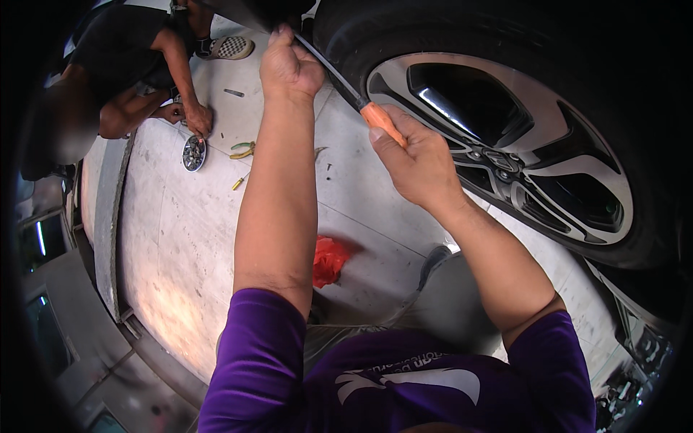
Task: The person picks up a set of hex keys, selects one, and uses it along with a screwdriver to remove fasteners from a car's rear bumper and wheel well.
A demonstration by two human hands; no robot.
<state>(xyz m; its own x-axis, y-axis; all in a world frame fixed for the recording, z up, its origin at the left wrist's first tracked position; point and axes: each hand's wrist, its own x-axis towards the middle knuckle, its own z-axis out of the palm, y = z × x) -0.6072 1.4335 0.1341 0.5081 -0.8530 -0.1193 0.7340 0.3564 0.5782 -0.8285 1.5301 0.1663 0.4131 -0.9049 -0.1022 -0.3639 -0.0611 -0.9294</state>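
Observation:
My right hand [419, 155] is wrapped round the orange handle of a long screwdriver [385, 123]. Its metal shaft slants up and left, past the tyre, to the dark car body [253, 11] at the top. Up there my left hand [290, 68] is raised with its fingers curled, close beside the far end of the shaft. What those fingers grip is hidden, and so is the tip. Just right of the shaft stands the car wheel [498, 155], with a black tyre and a silver and black rim.
At the far left a person [123, 58] crouches, one hand at an oval dish [193, 154] of small dark parts. Pliers [243, 150], a small yellow-handled screwdriver [240, 182] and a red plastic bag [330, 260] lie on the pale tiled floor. A raised edge [112, 231] runs along the left.

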